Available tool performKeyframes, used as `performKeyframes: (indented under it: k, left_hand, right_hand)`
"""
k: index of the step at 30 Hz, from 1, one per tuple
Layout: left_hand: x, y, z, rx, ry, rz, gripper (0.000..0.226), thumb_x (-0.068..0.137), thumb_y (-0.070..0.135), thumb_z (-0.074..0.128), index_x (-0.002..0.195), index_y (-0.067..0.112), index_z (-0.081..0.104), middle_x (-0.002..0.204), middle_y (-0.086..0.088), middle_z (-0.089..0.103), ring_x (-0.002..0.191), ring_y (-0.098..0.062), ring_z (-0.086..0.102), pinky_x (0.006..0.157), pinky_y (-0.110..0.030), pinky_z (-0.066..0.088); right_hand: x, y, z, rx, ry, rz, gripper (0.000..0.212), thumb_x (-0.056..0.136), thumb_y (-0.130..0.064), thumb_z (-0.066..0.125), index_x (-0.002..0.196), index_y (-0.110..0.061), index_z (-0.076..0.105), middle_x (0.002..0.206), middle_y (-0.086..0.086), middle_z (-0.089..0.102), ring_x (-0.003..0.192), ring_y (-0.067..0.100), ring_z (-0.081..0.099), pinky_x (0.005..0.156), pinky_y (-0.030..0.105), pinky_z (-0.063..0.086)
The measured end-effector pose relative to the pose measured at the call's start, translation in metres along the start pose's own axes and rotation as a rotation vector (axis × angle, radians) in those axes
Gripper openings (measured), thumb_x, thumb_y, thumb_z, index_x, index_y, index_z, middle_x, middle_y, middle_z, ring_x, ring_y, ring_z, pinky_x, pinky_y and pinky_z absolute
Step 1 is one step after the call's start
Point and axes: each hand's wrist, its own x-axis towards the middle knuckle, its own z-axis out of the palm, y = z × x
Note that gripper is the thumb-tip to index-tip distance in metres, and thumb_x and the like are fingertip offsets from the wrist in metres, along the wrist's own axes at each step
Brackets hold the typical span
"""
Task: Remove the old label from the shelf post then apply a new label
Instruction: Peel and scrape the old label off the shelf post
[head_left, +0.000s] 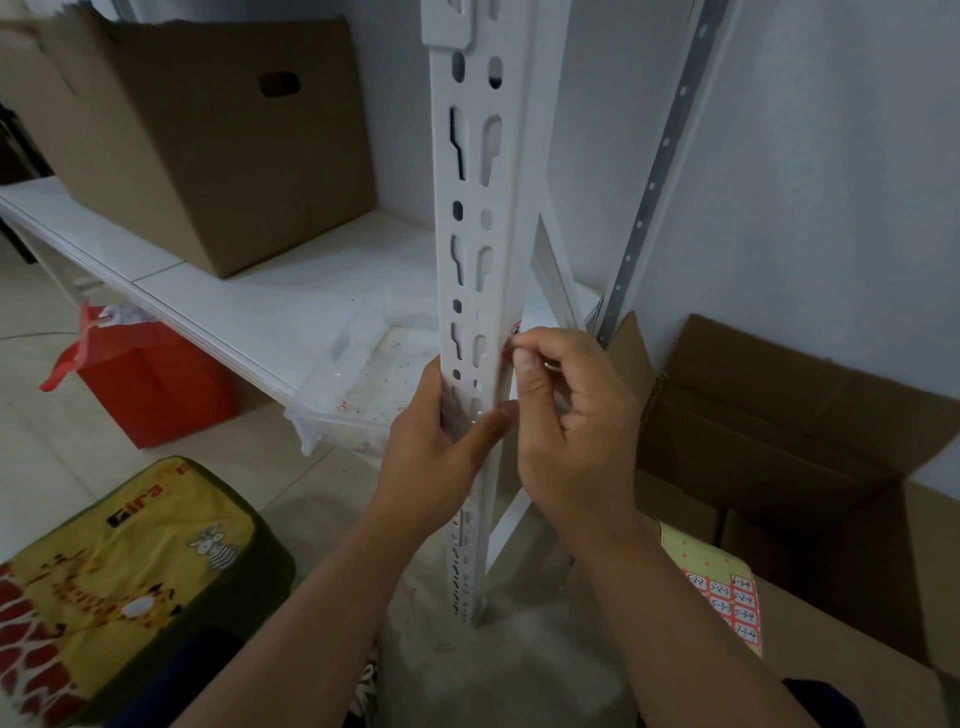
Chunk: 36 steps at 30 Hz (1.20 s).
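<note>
White slotted post (475, 249); right hand (571, 421) pinching label (514, 332).

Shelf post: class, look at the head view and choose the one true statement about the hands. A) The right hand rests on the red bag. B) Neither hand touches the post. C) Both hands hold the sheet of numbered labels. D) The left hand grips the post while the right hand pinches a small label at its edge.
D: the left hand wraps around the white shelf post while the right hand pinches the label at its right edge.

White shelf (270, 296) — cardboard box (208, 140) on it.
</note>
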Motion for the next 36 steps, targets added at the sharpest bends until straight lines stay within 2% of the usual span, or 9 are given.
performKeyframes:
  k: [3, 5, 11, 16, 18, 24, 31, 34, 36]
  left_hand:
    - [0.001, 0.0, -0.002, 0.037, 0.005, 0.014, 0.057, 0.071, 0.062, 0.063, 0.12, 0.034, 0.051, 0.104, 0.016, 0.068, 0.097, -0.006, 0.067, 0.082, -0.041, 0.058]
    - [0.002, 0.0, -0.003, 0.056, 0.008, 0.012, 0.057, 0.07, 0.065, 0.062, 0.117, 0.035, 0.052, 0.101, 0.017, 0.069, 0.093, -0.006, 0.068, 0.081, -0.042, 0.059]
    - [0.002, 0.0, -0.005, 0.051, -0.01, -0.004, 0.05, 0.074, 0.055, 0.065, 0.118, 0.035, 0.053, 0.101, 0.017, 0.069, 0.091, -0.003, 0.067, 0.081, -0.04, 0.058]
    - [0.002, 0.002, -0.004, 0.072, 0.008, 0.014, 0.033, 0.085, 0.028, 0.067, 0.115, 0.026, 0.055, 0.078, 0.031, 0.063, 0.067, 0.011, 0.057, 0.061, -0.009, 0.043]
    - [0.001, 0.004, -0.004, 0.073, 0.007, 0.022, 0.03, 0.084, 0.03, 0.064, 0.111, 0.024, 0.055, 0.073, 0.033, 0.061, 0.063, 0.012, 0.056, 0.057, -0.005, 0.04]
    - [0.001, 0.001, -0.003, 0.045, 0.009, 0.02, 0.047, 0.077, 0.051, 0.062, 0.121, 0.037, 0.053, 0.101, 0.024, 0.068, 0.091, 0.001, 0.066, 0.082, -0.034, 0.057]
    - [0.002, 0.002, -0.003, 0.053, 0.009, 0.017, 0.033, 0.083, 0.042, 0.066, 0.112, 0.044, 0.051, 0.099, 0.024, 0.067, 0.089, 0.002, 0.066, 0.08, -0.031, 0.058]
    - [0.001, 0.002, -0.002, 0.044, 0.009, 0.02, 0.04, 0.078, 0.048, 0.064, 0.116, 0.038, 0.053, 0.098, 0.017, 0.068, 0.088, -0.004, 0.067, 0.079, -0.035, 0.059]
    - [0.002, 0.002, -0.003, 0.055, 0.007, 0.028, 0.042, 0.078, 0.046, 0.065, 0.117, 0.033, 0.054, 0.093, 0.016, 0.068, 0.081, -0.002, 0.065, 0.071, -0.028, 0.056]
  right_hand:
    - [-0.002, -0.007, 0.001, 0.115, 0.027, 0.178, 0.013, 0.096, -0.015, 0.05, 0.101, -0.018, 0.061, 0.097, -0.004, 0.066, 0.094, 0.012, 0.064, 0.079, 0.029, 0.055]
    - [-0.003, -0.01, 0.003, 0.094, 0.042, 0.187, 0.013, 0.096, -0.017, 0.05, 0.103, -0.022, 0.06, 0.098, -0.006, 0.066, 0.095, 0.01, 0.064, 0.08, 0.029, 0.056]
    - [-0.003, -0.012, 0.01, -0.076, 0.081, 0.038, 0.012, 0.092, -0.01, 0.061, 0.1, -0.002, 0.065, 0.097, 0.003, 0.063, 0.091, 0.006, 0.059, 0.078, 0.013, 0.049]
    - [-0.005, -0.014, 0.019, -0.164, 0.134, 0.019, 0.012, 0.091, -0.012, 0.063, 0.096, -0.002, 0.063, 0.092, 0.005, 0.063, 0.085, 0.005, 0.056, 0.074, 0.012, 0.048]
    - [-0.004, -0.014, 0.019, -0.204, 0.15, 0.001, 0.012, 0.091, -0.013, 0.063, 0.094, -0.001, 0.064, 0.09, 0.005, 0.063, 0.084, 0.005, 0.055, 0.072, 0.01, 0.047]
    - [-0.004, -0.013, 0.019, -0.213, 0.143, -0.015, 0.013, 0.092, -0.013, 0.062, 0.093, -0.001, 0.064, 0.088, 0.006, 0.064, 0.084, 0.002, 0.053, 0.072, 0.009, 0.047]
    - [-0.005, -0.011, 0.02, -0.192, 0.127, 0.002, 0.015, 0.093, -0.015, 0.059, 0.089, -0.002, 0.064, 0.083, 0.004, 0.064, 0.078, 0.003, 0.053, 0.068, 0.008, 0.045]
    - [-0.006, -0.011, 0.019, -0.151, 0.127, 0.027, 0.014, 0.093, -0.016, 0.06, 0.089, -0.003, 0.063, 0.083, 0.002, 0.063, 0.077, 0.004, 0.054, 0.067, 0.008, 0.044]
    - [-0.006, -0.014, 0.019, -0.112, 0.142, 0.066, 0.013, 0.092, -0.018, 0.061, 0.092, -0.005, 0.063, 0.085, -0.001, 0.061, 0.079, 0.005, 0.056, 0.068, 0.008, 0.046]
